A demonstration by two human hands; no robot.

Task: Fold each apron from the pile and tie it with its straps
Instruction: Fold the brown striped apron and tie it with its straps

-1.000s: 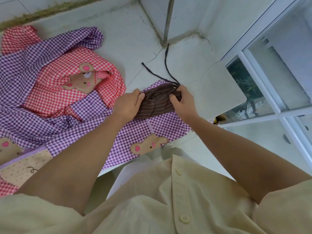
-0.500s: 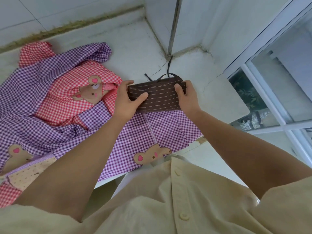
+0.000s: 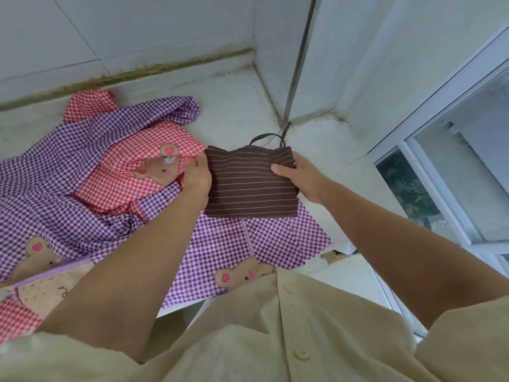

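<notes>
**Gripping the brown striped apron (image 3: 249,186) at both sides**

We hold the folded apron between our hands. Our left hand (image 3: 197,177) curls round its left edge; our right hand (image 3: 301,179) pinches the right edge, thumb on top. It sits over the purple gingham apron (image 3: 248,244) spread on the counter (image 3: 234,106); whether they touch we cannot tell. Its dark straps (image 3: 265,137) loop out from the far edge. To the left lies a red gingham apron (image 3: 132,166).
</notes>
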